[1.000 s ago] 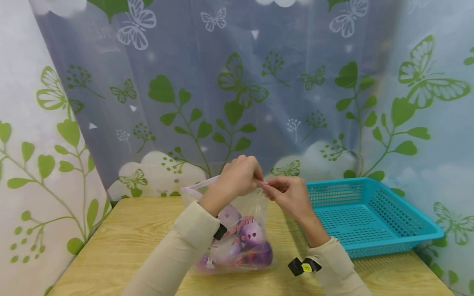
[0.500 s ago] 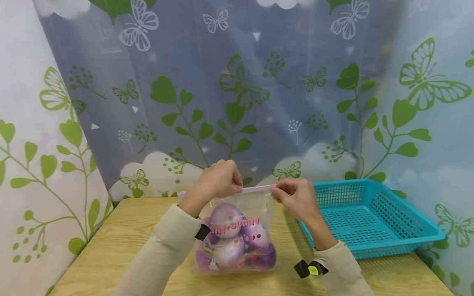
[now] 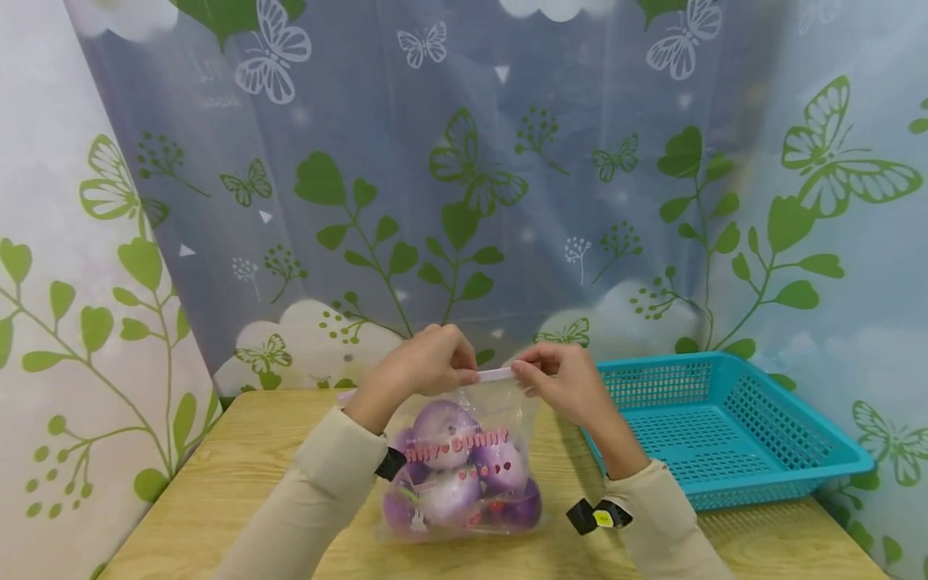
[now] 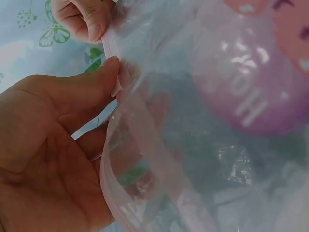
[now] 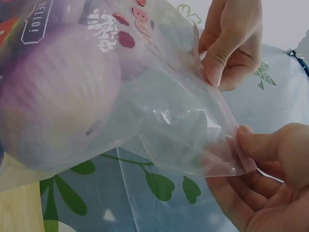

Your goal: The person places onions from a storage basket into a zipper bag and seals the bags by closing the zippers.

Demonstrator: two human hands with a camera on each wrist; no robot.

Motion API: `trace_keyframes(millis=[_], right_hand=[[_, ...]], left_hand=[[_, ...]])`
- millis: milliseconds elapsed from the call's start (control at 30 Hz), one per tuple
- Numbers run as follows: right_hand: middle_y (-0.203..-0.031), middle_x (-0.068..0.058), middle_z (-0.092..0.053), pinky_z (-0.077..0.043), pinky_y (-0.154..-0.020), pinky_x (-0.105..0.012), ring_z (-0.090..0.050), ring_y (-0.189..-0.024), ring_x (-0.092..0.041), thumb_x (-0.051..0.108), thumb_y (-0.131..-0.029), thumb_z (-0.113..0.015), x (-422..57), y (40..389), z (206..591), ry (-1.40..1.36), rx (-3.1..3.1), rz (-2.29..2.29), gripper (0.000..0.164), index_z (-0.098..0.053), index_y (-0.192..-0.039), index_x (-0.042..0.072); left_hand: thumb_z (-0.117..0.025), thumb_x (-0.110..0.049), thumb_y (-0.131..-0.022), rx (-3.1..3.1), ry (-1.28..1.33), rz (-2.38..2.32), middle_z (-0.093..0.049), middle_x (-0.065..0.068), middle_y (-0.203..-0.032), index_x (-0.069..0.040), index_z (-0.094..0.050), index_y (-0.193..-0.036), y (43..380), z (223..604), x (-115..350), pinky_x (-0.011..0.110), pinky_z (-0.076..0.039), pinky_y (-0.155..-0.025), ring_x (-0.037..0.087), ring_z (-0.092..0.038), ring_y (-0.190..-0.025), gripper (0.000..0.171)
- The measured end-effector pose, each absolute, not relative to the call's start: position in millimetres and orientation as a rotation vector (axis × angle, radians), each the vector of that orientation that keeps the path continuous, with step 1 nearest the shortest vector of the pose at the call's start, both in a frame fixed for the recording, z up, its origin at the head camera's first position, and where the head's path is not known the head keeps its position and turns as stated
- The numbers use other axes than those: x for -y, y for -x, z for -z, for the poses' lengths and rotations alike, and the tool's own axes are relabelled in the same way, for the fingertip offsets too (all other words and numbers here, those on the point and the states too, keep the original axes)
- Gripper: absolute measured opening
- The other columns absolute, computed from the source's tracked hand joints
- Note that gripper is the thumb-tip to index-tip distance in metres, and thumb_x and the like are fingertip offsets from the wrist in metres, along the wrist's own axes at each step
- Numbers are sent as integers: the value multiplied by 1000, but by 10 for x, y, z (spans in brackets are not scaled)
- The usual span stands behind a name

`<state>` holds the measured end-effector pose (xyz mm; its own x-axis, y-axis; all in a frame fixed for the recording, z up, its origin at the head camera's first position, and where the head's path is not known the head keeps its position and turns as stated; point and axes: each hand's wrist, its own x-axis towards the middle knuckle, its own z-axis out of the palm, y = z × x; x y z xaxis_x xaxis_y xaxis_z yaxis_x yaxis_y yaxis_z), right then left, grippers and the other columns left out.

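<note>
A clear zip bag [image 3: 500,399] with pink lettering stands on the table, holding several purple-and-white onions [image 3: 445,431]. My left hand [image 3: 424,361] pinches its pink zip strip [image 3: 496,374] near the middle, thumb on the near side and fingers behind. At the strip's right end my right hand [image 3: 565,385] grips the corner between thumb and fingers. In the left wrist view, the mouth of the bag [image 4: 110,183] gapes below my left thumb, with its two edges apart. The right wrist view shows the strip [image 5: 227,111] stretched between both hands.
A turquoise plastic basket [image 3: 790,475] with perforated sides stands right of the bag, beside my right forearm. The wooden table [image 3: 239,451] meets a butterfly-patterned curtain [image 3: 464,258] at the back.
My left hand has moved left along the strip, away from the right corner where the hands were together. The bag's front has turned into view, and my right hand has shifted slightly.
</note>
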<state>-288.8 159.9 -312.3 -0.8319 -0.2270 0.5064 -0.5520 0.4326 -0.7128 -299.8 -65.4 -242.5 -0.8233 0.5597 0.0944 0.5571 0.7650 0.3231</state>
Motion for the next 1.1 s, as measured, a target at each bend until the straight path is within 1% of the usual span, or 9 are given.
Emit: trace_keyframes(millis=[100,133,333,467,600,800,900,1100], right_hand=[[-83,-18,-74,-64,-62,-23,-70,-68,-14,8,-98,-68,-1589,2900,3123,-646,2338,-1367,12,-76,-98,-2],[-82,-18,-74,-64,-61,-23,-70,-68,-13,7,-98,-68,-1590,2901,3124,-639,2342,-1363,12,-76,-98,-2],[-80,-17,-72,-65,-61,-24,-69,-66,-13,6,-99,-66,-1626,2900,3118,-601,2351,-1333,12,-73,-96,-3],[-82,-20,-71,-66,-62,-26,-70,-68,-18,4,-100,-64,-1685,2889,3113,-573,2346,-1355,13,-71,-97,-6],[-85,-21,-70,-67,-63,-28,-70,-71,-20,5,-102,-61,-1729,2879,3108,-555,2367,-1377,14,-69,-100,-7],[-87,-19,-68,-64,-62,-23,-66,-69,-15,6,-102,-61,-1749,2898,3104,-512,2378,-1332,14,-70,-100,-4],[-88,-19,-68,-61,-61,-21,-64,-68,-13,6,-102,-61,-1763,2917,3111,-514,2371,-1310,14,-70,-100,-5],[-89,-19,-67,-62,-63,-23,-65,-69,-15,7,-103,-60,-1792,2950,3151,-467,2382,-1312,14,-69,-100,-3]], left_hand=[[-74,-20,-96,-2946,-899,-577,-78,-2,-85,-13,-83,-95,3000,2426,659,23,-54,-65,12,-64,-74,12],[-75,-20,-95,-2951,-885,-587,-79,-2,-85,-13,-83,-95,2998,2427,662,23,-54,-65,12,-65,-73,11],[-79,-23,-92,-2969,-842,-576,-79,-2,-89,-15,-84,-92,3000,2403,719,28,-61,-74,11,-69,-77,9],[-79,-22,-91,-2951,-825,-558,-79,-1,-91,-15,-84,-92,3017,2390,808,28,-62,-75,11,-69,-77,9],[-79,-21,-91,-2934,-808,-559,-80,0,-92,-14,-84,-93,3029,2373,890,29,-62,-77,12,-70,-80,9],[-79,-20,-91,-2937,-796,-560,-80,1,-96,-14,-84,-94,3033,2329,997,32,-63,-81,14,-71,-85,9],[-79,-20,-91,-2934,-789,-571,-80,3,-97,-13,-84,-93,3035,2324,1057,32,-63,-81,15,-70,-84,9],[-79,-19,-91,-2930,-769,-606,-80,4,-96,-11,-83,-93,3059,2351,1183,32,-62,-77,14,-70,-81,9]])
